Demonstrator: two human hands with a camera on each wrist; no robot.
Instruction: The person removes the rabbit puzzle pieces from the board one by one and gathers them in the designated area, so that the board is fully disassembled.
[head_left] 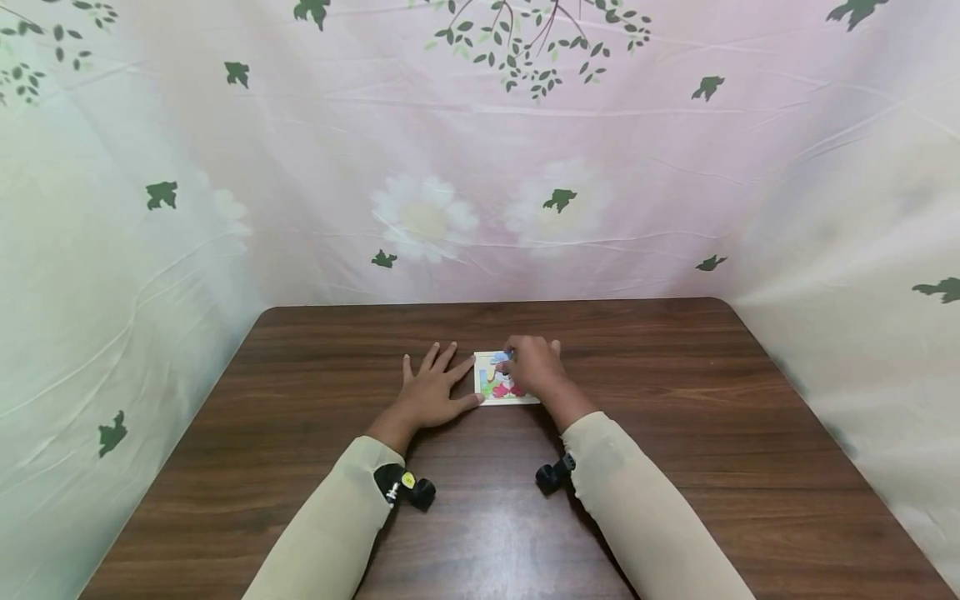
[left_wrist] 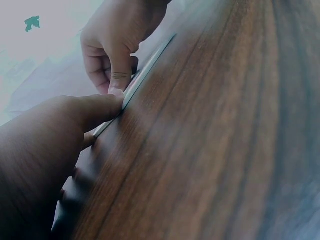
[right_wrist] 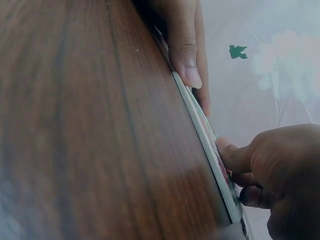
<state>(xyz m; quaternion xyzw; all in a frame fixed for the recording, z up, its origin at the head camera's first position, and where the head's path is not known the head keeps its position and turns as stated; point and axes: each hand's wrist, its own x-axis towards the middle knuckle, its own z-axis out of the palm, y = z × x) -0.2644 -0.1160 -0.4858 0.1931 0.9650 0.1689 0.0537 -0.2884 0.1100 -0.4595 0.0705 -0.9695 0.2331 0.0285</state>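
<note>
A small picture puzzle (head_left: 489, 390) with a pale frame and a colourful cartoon image lies flat on the table. Spread on the wood at its left side is my left hand (head_left: 431, 396), thumb and index fingertip at the frame's left edge. In the left wrist view, the left thumb (left_wrist: 102, 107) rests on the frame's rim. My right hand (head_left: 536, 367) comes over the puzzle's right part with curled fingers, pinching a small blue puzzle piece (head_left: 510, 353) near the top edge. The right hand (right_wrist: 280, 170) hides much of the picture's right side.
The brown wooden table (head_left: 675, 467) has a straight far edge with rounded corners. A printed cloth (head_left: 480, 167) with leaves, birds and flowers hangs behind it and along both sides. Dark cameras are strapped at both wrists, over the pale sleeves (head_left: 645, 508).
</note>
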